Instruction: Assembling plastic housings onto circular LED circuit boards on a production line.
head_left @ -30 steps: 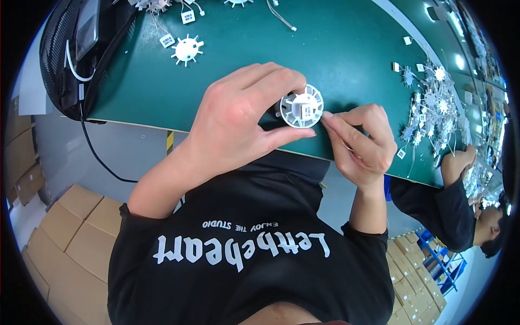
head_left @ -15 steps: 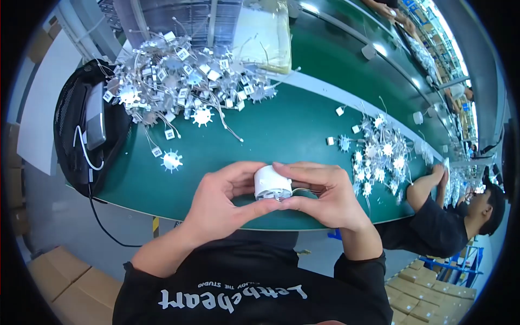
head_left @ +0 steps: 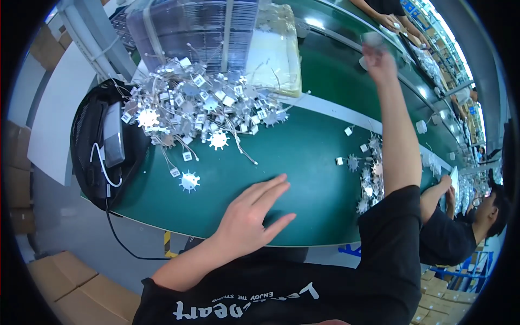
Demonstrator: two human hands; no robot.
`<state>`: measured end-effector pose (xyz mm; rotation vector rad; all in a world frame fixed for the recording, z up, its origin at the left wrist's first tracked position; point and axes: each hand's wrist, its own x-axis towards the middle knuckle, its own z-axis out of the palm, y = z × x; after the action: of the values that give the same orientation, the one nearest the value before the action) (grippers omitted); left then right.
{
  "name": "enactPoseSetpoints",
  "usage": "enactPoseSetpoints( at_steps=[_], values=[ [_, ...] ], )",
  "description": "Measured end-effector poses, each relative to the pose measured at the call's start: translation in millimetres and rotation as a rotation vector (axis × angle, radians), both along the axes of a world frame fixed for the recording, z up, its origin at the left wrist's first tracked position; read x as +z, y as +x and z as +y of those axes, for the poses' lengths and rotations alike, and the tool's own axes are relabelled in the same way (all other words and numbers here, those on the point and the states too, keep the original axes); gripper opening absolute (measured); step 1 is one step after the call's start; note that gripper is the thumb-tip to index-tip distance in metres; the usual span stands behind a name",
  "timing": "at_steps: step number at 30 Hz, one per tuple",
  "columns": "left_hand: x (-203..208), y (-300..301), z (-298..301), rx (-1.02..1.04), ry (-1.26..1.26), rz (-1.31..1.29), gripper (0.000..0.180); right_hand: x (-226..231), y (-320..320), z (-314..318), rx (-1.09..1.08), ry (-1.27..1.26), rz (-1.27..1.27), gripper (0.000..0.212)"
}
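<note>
My left hand (head_left: 250, 215) is open over the near part of the green table, fingers spread and nothing in it. My right arm is stretched far forward to the right, over the green conveyor belt. Smeared by motion, my right hand (head_left: 381, 64) has a blurred white round housing (head_left: 372, 39) at its fingertips. Just below those fingers, partly hidden, another white round piece (head_left: 363, 63) sits on the belt. A heap of silver star-shaped light boards (head_left: 208, 103) with wires and small white connectors lies at the back left. One loose star-shaped board (head_left: 189, 181) lies nearer my left hand.
Under my right forearm lies a second pile of star-shaped boards (head_left: 371, 181). A black mesh bag (head_left: 86, 146) holding a grey device (head_left: 114, 135) stands at the left. Wrapped plastic trays (head_left: 189, 32) rise behind the heap. A co-worker (head_left: 455, 227) sits at the right.
My right hand has left the near table edge and swung out over the belt, the white housing going with it. My left hand has let go of the housing and spread open. The view has shifted.
</note>
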<state>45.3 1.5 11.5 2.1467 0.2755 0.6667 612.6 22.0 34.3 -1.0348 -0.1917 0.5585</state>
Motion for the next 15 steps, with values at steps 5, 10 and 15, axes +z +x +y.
enactPoseSetpoints(
  at_steps=[5,10,15],
  values=[
    [-4.5,-4.4,-3.2,-0.008,-0.07,-0.003,0.045,17.7,23.8,15.2,-0.097,-0.93,-0.883,0.037],
    [-3.8,0.7,0.8,-0.043,-0.047,-0.018,0.039,-0.2,38.6,1.9,0.423,-1.703,-1.704,0.044],
    [-6.0,-3.5,-2.0,-0.076,-0.052,-0.053,0.038,34.7,-62.6,-13.4,0.203,-1.552,-1.725,0.044]
  ],
)
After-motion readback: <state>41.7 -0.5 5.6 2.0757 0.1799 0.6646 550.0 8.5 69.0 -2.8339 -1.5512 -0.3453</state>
